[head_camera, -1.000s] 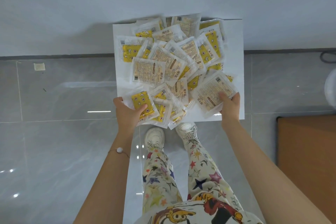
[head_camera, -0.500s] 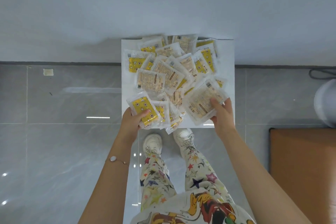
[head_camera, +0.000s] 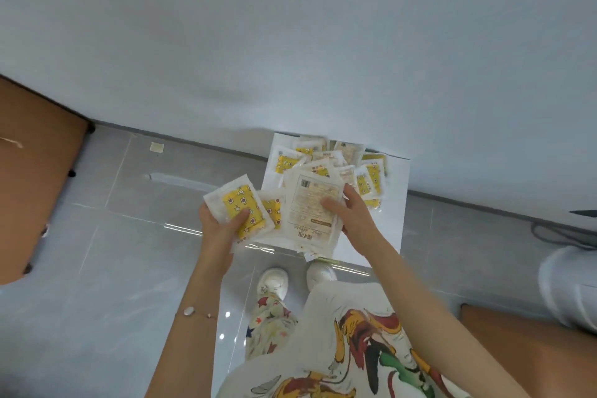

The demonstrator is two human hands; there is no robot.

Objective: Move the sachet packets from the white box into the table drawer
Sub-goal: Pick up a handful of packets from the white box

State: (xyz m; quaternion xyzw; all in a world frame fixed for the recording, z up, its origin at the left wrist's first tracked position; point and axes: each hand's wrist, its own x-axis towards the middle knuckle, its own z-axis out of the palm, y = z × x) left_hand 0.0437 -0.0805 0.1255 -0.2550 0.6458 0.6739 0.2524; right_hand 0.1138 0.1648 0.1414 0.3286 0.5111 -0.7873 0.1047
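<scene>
Right hand (head_camera: 355, 218) holding printed sachet (head_camera: 310, 197), lengthwise away, left hand (head_camera: 215, 231) yellow sachet (head_camera: 239, 203)

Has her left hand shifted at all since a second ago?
Yes. The left hand, gripping a yellow sachet, has drawn leftward, from the white box near corner to beyond its left edge, over the floor.

Bright, even light across your view. Glare streaks flash off the glossy floor (head_camera: 97, 268) near your shoes (head_camera: 273, 283), the sachet packets (head_camera: 371, 178) look softly blurred, and the edges bend.
</scene>
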